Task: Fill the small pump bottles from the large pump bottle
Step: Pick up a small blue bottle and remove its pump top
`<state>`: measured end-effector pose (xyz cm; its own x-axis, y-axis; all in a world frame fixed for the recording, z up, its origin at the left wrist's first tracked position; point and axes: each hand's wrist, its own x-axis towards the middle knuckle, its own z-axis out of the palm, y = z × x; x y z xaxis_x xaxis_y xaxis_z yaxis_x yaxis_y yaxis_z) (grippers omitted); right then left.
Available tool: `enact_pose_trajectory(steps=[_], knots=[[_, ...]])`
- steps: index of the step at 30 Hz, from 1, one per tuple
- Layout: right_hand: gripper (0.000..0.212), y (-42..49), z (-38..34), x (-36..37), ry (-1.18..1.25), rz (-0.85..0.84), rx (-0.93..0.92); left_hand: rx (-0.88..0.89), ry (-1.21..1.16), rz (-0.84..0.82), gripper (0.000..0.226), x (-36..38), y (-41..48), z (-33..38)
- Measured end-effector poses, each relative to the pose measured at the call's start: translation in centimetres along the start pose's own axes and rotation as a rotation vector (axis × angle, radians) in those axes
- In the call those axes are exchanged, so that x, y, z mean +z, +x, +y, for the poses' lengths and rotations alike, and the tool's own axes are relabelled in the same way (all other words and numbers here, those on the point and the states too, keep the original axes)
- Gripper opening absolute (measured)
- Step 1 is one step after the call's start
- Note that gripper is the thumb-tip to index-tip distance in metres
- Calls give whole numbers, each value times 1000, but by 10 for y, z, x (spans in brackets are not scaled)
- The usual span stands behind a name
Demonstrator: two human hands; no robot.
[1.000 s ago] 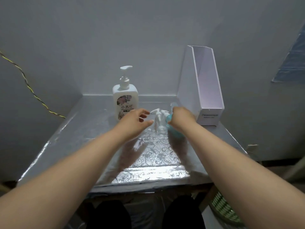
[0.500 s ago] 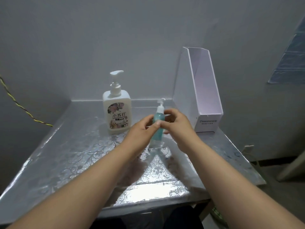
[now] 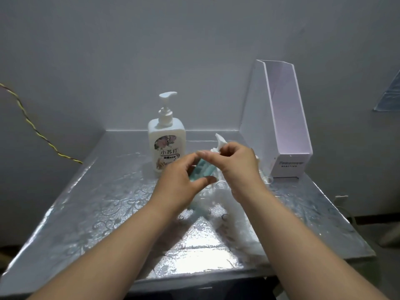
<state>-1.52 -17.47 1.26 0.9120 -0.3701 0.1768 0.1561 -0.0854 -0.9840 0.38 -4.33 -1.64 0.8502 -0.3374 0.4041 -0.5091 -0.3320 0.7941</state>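
Head view: left fingers (image 3: 191, 161) are curled round the body of the small teal pump bottle (image 3: 202, 171), with the thumb on the near side and the index over the far side. Right fingers (image 3: 208, 155) pinch the bottle at the collar of its white pump head (image 3: 220, 142). Thumb and index tips are close together, and the other fingers are bent in behind.

The bottle is tilted, its top leaning away and to the right, and is held between the two hands over the middle of the bench (image 3: 97, 202). Cannot tell whether its base touches the surface, because the left hand hides it.

Left hand (image 3: 179, 185): back of hand up, wrist roughly straight. Right hand (image 3: 237, 169): back of hand up and turned a little outward, knuckles higher than those of the left. Both bare forearms reach in from the near edge and converge on the bottle in a V.

The large pump bottle (image 3: 166, 146) stands upright just behind the left hand, label towards the camera and nozzle pointing right. It is untouched.

A white file box (image 3: 287, 126) stands at the right rear of the bench, against the wall. The bench surface is silver and patterned, and reflects both arms. A yellow cable (image 3: 32, 126) runs down the left wall.
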Motion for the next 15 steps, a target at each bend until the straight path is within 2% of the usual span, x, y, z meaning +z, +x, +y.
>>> enact_pose_trajectory(steps=[3, 6, 8, 10, 11, 15], knots=[[42, 1, -1, 4, 4, -6, -42, -50, -104, 8, 36, -4, -1, -3], [43, 1, -3, 3, 8, -71, -57, -152, -329, -147, 30, -10, 1, -3], [35, 2, -4, -1, 52, -162, -41, -189, -448, -249, 34, -15, 2, -4], [22, 3, -7, -3, 95, -263, -15, -201, -499, -295, 41, -19, 1, -5], [23, 4, -6, -4, 111, -282, 5, -200, -513, -299, 41, -20, 1, -5], [50, 12, 4, -10, 123, -105, 74, -228, -542, -221, 34, -22, 0, -9]])
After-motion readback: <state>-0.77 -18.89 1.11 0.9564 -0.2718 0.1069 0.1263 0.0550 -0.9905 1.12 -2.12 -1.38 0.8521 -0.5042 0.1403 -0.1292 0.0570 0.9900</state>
